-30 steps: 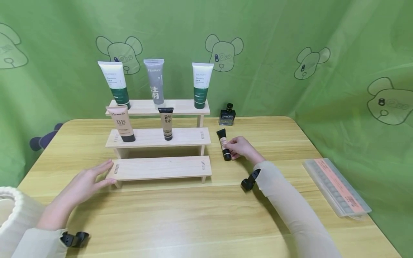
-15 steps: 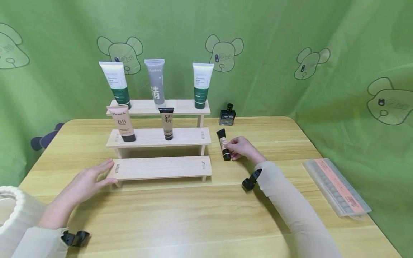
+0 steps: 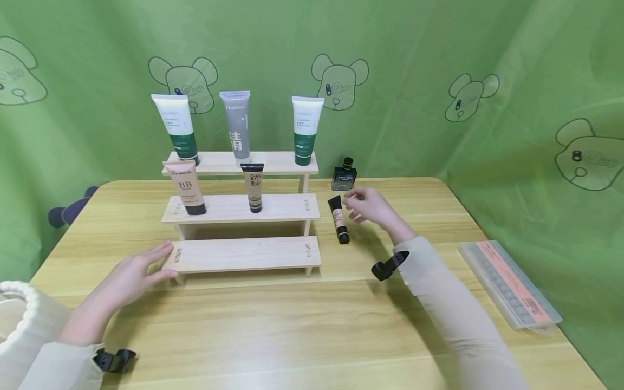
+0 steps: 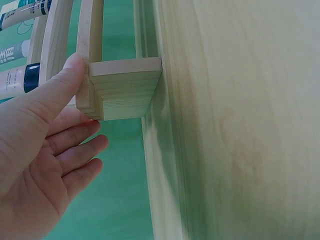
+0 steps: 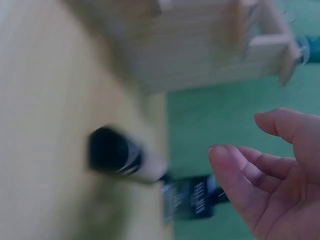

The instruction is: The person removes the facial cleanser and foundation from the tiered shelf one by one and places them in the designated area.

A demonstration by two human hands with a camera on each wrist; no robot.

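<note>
My left hand [image 3: 131, 279] holds the left end of the lowest step of a three-tier wooden display stand [image 3: 246, 255], thumb along one edge and index finger at the other. In the left wrist view, its thumb [image 4: 62, 87] presses the wood while the other fingers hang apart from it. My right hand [image 3: 372, 208] is raised with nothing in its grasp, fingers loosely bent and thumb apart. Just left of it, a small black-and-pink cosmetic tube [image 3: 339, 219] lies on the table. Behind that hand stands a dark perfume bottle [image 3: 344, 175].
White-and-green tubes [image 3: 175, 122] [image 3: 306, 130] and a grey tube [image 3: 237, 127] stand on the top tier. A pink BB cream tube [image 3: 186, 187] and a beige tube [image 3: 253, 187] occupy the middle one. A clear plastic case [image 3: 509, 284] lies right; a white container [image 3: 29, 325] sits front left.
My right hand has let go of the small black-and-pink tube and moved up and back toward the perfume bottle. The tube stays lying in place. My left hand has kept its place on the stand.
</note>
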